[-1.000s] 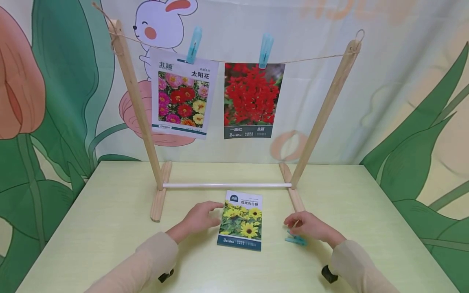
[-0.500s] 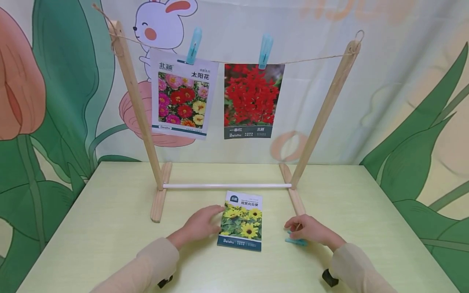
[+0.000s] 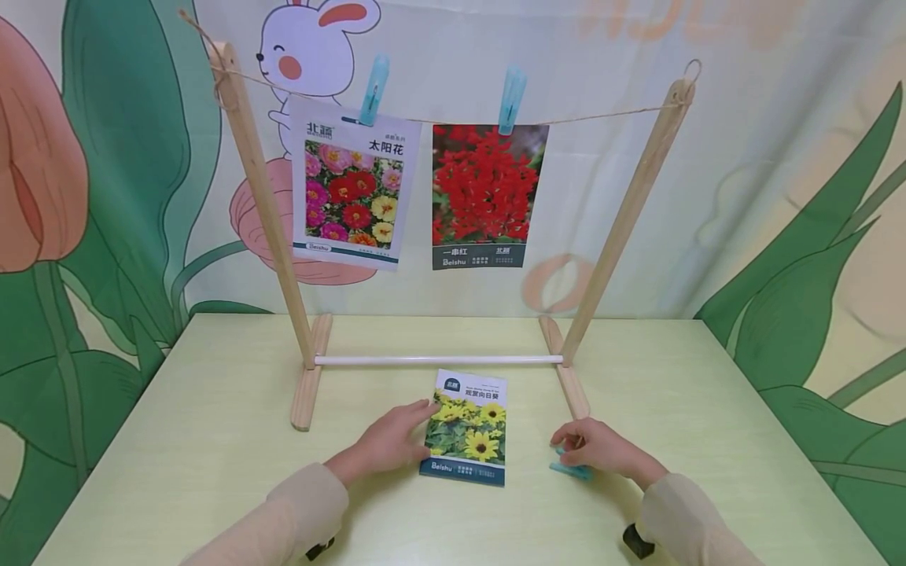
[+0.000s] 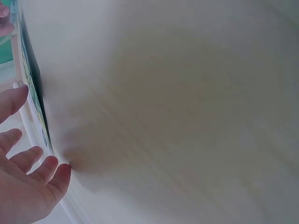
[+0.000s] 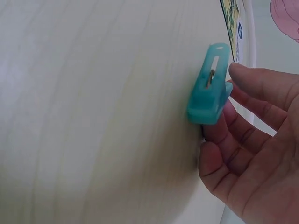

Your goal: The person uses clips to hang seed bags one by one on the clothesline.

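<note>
On the table lies a sunflower seed packet (image 3: 465,428), its yellow flowers facing up. My left hand (image 3: 389,438) is at the packet's left edge, thumb and fingers loosely spread, and the fingertips reach its border. In the left wrist view the packet (image 4: 33,84) shows almost edge-on beyond the left hand (image 4: 30,182). To the packet's right, my right hand (image 3: 602,446) pinches a blue clothespin (image 3: 572,472) low at the table. The right wrist view shows this clothespin (image 5: 209,86) by the thumb tip of my right hand (image 5: 257,126), with curled fingers partly hidden behind it.
A wooden frame (image 3: 616,236) with a white crossbar (image 3: 439,361) stands behind the packet. From its string (image 3: 602,115) hang a portulaca packet (image 3: 354,185) and a red salvia packet (image 3: 488,196), each under a blue clothespin. A printed curtain (image 3: 778,157) backs the table.
My left hand has moved slightly right, closer against the packet's edge. My right hand has lowered a little onto the clothespin. The hanging packets look the same.
</note>
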The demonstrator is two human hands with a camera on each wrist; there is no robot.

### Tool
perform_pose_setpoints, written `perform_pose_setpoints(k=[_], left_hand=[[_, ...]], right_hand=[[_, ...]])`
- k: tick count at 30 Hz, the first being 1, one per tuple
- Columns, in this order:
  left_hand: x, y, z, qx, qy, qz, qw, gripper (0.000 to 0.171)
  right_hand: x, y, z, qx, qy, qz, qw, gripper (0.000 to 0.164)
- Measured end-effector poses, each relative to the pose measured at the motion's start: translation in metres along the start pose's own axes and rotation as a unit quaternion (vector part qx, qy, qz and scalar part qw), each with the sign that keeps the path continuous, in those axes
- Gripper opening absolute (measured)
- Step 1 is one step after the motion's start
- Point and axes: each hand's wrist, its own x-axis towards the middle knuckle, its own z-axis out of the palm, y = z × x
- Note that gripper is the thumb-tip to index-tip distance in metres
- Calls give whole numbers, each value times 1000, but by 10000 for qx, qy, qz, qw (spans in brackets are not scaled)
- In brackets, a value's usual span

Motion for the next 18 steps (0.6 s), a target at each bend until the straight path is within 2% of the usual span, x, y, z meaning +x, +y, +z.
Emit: perform_pose_setpoints(k=[10,18], left_hand=[[-1,2,3,523,-190,250,9981,65],[-2,4,2,722,-294,313,9965,65]], right_hand=[[-1,2,2,58,-16,45,10000,20],[-2,0,2,200,-48,128,9997,21]])
